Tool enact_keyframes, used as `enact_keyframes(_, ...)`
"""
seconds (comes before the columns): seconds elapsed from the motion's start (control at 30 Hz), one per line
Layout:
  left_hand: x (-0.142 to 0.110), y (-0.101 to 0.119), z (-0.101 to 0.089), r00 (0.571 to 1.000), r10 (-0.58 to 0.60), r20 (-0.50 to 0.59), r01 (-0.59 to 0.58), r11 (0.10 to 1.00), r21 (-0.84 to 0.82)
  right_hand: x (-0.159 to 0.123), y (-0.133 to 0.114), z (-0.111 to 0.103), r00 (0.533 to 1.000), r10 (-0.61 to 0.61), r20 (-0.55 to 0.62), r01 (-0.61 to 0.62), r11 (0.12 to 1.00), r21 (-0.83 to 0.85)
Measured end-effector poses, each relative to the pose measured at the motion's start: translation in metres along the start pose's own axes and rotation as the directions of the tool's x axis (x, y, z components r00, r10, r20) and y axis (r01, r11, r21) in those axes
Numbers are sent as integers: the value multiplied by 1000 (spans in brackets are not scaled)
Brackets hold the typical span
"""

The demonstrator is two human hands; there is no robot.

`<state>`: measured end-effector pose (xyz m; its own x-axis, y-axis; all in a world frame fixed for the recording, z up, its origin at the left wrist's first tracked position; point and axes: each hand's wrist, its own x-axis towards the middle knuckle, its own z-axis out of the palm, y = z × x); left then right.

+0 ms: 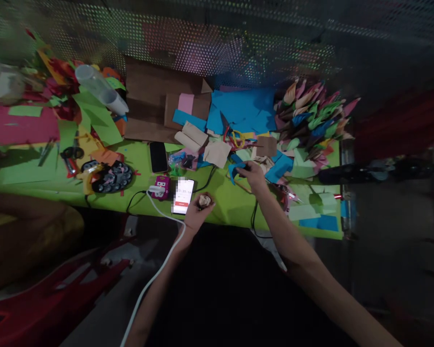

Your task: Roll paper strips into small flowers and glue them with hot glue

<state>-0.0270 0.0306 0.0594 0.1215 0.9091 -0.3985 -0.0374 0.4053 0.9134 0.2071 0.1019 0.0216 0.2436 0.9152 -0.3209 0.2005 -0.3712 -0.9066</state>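
Note:
My left hand (198, 213) is closed around a small rolled pale-and-dark bundle (204, 201), perhaps rolled paper, close to the table's front edge. Between the fingertips of my right hand (253, 176) is a curled blue paper piece (233, 172), held just over the green table top (235, 207). Loose paper scraps lie just beyond that hand, with a brown square (266, 146) and a tan sheet (217, 153) among them. Scissors with red and yellow handles (236, 139) rest on the scraps. A lit phone (183, 196) lies directly left of my left hand.
A purple power adapter (161, 187) has a white cable (155, 277) running over my left forearm. Further back are a dark phone (158, 157), blue sheets (240, 110) and brown cardboard (144, 106). Many coloured paper cones (314, 113) stand at right. A glue gun (88, 179) lies left.

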Motion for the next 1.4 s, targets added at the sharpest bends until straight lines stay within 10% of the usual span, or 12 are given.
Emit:
enact_keyframes(0.37, 3, 28, 33, 977, -92, 190, 114, 988, -107, -69, -50, -20, 911, -61, 409, 3, 990, 139)
enact_keyframes(0.77, -5, 24, 57, 982, -179, -60, 155, 944, -291, -98, -48, -38, 926, -269, 263, 244, 962, 127)
enact_keyframes(1.0, -16, 45, 65, 975, -221, 33, 203, 819, -537, -109, -53, -49, 707, -612, 355, 674, 735, -76)
enact_keyframes(1.4, -22, 41, 63, 967, -245, 77, 251, 841, -479, -110, -57, -42, 713, -600, 363, 655, 754, -40)
